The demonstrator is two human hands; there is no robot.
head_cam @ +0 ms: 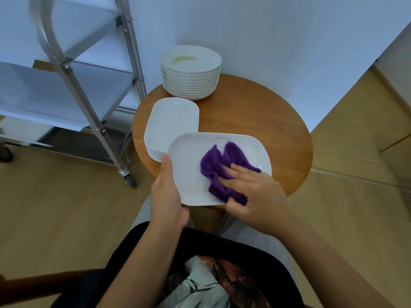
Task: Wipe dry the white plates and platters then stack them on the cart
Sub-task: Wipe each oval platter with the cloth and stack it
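Observation:
My left hand (167, 194) grips the near left edge of a white rectangular platter (189, 161), thumb on the rim, holding it over the front of the table. My right hand (253, 194) presses a purple cloth (222, 172) onto the platter's right half, fingers on top and thumb curled under the cloth's near edge. A stack of several white platters (172, 121) lies on the table just behind it. A tall stack of round white plates (191, 74) stands at the table's far edge by the wall. The metal cart (73, 85) stands to the left.
The round wooden table (255, 116) sits against a white wall. The cart's shelves (33, 92) and its castor wheel (130, 180) are close to the table's left side. Wooden floor lies on both sides. My lap is at the bottom of the view.

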